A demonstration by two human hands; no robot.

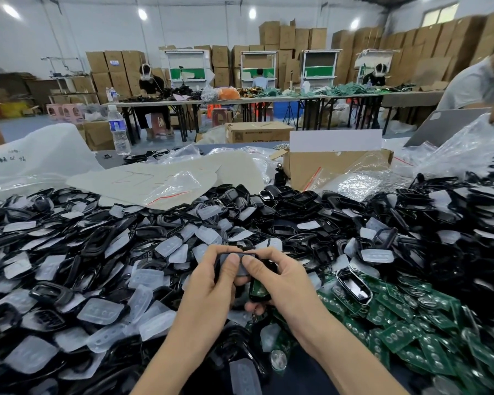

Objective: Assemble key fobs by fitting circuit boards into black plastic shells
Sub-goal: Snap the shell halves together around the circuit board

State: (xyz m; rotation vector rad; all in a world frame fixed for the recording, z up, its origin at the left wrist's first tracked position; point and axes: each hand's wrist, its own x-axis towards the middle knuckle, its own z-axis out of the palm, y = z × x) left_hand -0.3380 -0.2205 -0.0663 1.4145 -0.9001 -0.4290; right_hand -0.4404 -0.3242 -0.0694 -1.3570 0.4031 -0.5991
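My left hand (pixel 211 280) and my right hand (pixel 280 280) meet at the middle of the table, both gripping one black shell (pixel 241 256) with a translucent button pad in it. Both thumbs press on the pad. Under my right palm sits a second black shell with a green circuit board (pixel 258 289) in it, held by the lower fingers. Loose black shells (pixel 160 232) and clear button pads (pixel 100 309) cover the table in a deep pile. Green circuit boards (pixel 405 315) lie heaped at the right.
A finished-looking black fob (pixel 354 286) lies on the green boards. Behind the pile stand an open cardboard box (pixel 334 163), plastic bags (pixel 171 183) and a water bottle (pixel 117 129). A person in a white shirt (pixel 474 84) sits at the far right; others work at distant tables.
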